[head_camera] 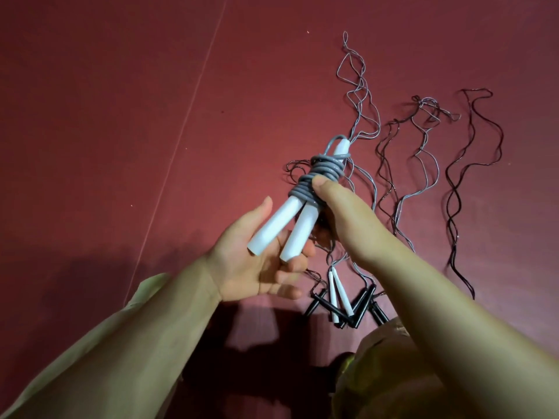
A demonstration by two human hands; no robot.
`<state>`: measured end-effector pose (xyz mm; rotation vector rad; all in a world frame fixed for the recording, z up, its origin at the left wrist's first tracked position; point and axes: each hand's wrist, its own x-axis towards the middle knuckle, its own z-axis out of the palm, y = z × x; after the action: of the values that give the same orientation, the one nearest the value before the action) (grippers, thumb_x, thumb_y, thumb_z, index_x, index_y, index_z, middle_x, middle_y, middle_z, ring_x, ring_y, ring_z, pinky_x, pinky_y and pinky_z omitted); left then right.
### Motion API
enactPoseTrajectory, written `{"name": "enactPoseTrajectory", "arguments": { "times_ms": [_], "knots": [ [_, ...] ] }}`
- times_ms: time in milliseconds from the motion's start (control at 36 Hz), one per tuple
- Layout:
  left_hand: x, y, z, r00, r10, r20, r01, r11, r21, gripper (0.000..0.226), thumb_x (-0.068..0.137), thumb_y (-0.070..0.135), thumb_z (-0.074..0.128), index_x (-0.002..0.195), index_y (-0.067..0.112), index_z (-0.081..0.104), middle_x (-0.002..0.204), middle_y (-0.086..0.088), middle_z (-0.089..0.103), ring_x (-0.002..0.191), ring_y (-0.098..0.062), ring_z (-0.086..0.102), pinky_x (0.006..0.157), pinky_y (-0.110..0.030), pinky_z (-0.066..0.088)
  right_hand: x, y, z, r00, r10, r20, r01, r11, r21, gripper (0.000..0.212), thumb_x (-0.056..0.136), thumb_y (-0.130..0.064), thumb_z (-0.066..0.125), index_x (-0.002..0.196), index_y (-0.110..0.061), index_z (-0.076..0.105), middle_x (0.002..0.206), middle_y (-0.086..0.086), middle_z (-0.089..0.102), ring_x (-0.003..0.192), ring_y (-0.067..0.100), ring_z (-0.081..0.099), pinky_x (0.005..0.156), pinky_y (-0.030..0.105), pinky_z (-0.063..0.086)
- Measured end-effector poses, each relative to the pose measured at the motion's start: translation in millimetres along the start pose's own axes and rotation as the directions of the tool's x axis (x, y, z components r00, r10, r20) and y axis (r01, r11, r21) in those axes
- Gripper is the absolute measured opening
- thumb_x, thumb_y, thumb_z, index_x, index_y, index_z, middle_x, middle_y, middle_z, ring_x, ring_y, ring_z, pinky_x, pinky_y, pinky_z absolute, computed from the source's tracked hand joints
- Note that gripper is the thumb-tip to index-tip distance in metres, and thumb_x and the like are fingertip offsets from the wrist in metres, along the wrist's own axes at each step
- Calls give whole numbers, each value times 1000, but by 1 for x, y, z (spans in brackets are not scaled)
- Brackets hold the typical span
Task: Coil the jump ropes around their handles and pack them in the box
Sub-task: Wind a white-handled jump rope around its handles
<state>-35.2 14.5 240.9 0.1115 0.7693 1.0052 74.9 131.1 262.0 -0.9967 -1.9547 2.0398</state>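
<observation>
A jump rope with two white handles (273, 226) is held up in front of me, its grey cord (320, 173) wound in several turns around the handles' upper part. My left hand (257, 261) lies under the handles' lower ends, fingers loosely curled beneath them. My right hand (338, 213) grips the coil, thumb pressed on the cord. A short loop of cord sticks out at the top. No box is in view.
On the dark red floor (121, 116) lie several uncoiled ropes: grey cords (360, 95) and black cords (472, 164) stretching away, their black handles (363, 303) and one pair of white handles (340, 294) bunched near my knee (390, 367). A pale seam (187, 116) crosses the floor.
</observation>
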Motion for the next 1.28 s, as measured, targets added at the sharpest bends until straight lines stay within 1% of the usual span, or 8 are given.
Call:
{"name": "enactPoseTrajectory", "arguments": {
  "times_ms": [139, 361, 556, 722, 833, 944, 1056, 1278],
  "knots": [
    [-1, 6, -2, 992, 0, -125, 17, 990, 137, 63, 75, 67, 32, 80, 12, 62, 61, -5, 51, 45, -13, 30, 60, -31, 42, 0, 0, -7, 994, 83, 69, -72, 988, -139, 54, 101, -46, 35, 72, -6, 57, 59, 10, 50, 50, 21, 41, 49, 30, 32],
    [0, 5, -5, 926, 110, -360, 30, 932, 361, 67, 92, 62, 24, 78, 8, 62, 61, -7, 56, 45, -14, 30, 53, -26, 38, -1, 2, -9, 982, 185, 27, -171, 948, -269, 58, 103, -44, 33, 60, -11, 55, 45, -2, 51, 40, 15, 48, 42, 22, 41],
    [2, 5, -5, 861, 209, -463, 43, 879, 476, 66, 93, 62, 25, 76, 12, 64, 58, -3, 58, 49, -14, 32, 56, -26, 41, 2, 7, -6, 972, 230, -50, -232, 903, -362, 66, 99, -55, 32, 68, -5, 63, 51, 5, 57, 50, 22, 55, 59, 30, 48],
    [5, 5, -8, 802, 305, -514, 25, 842, 538, 63, 93, 62, 28, 71, 16, 65, 54, 3, 57, 48, -11, 36, 61, -28, 42, 4, 6, -5, 973, 189, -130, -228, 860, -457, 69, 98, -57, 32, 60, -8, 61, 40, 0, 52, 34, 8, 46, 44, 17, 38],
    [8, 6, -13, 744, 419, -521, 24, 762, 647, 62, 90, 64, 35, 74, 13, 65, 56, 6, 56, 48, -10, 39, 69, -31, 42, 4, 7, -4, 976, 153, -158, -209, 869, -449, 67, 98, -57, 32, 59, -10, 60, 38, -3, 54, 39, 6, 51, 55, 23, 41],
    [8, 6, -21, 688, 516, -510, 53, 665, 745, 86, 56, 84, 35, 81, 7, 65, 69, 0, 57, 60, -18, 46, 74, -35, 44, 5, 7, -1, 979, 151, -138, -193, 907, -375, 67, 97, -58, 30, 61, -10, 60, 44, -2, 53, 47, 15, 51, 60, 29, 41],
    [8, 6, -20, 628, 611, -482, 62, 578, 814, 67, 52, 81, 35, 65, 18, 52, 61, 6, 48, 62, -18, 44, 66, -34, 38, 5, 8, 0, 977, 196, -81, -210, 949, -237, 61, 95, -60, 35, 63, -14, 58, 42, -10, 38, 42, 11, 36, 54, 27, 36],
    [7, 5, -12, 632, 630, -451, 119, 496, 860, 38, 73, 46, 74, 78, 20, 47, 69, 7, 48, 60, -12, 42, 54, -30, 31, 5, 12, 0, 985, 167, -49, -174, 948, -268, 50, 93, -62, 41, 66, -20, 43, 48, -9, 26, 40, 6, 21, 49, 27, 17]
  ]
}}
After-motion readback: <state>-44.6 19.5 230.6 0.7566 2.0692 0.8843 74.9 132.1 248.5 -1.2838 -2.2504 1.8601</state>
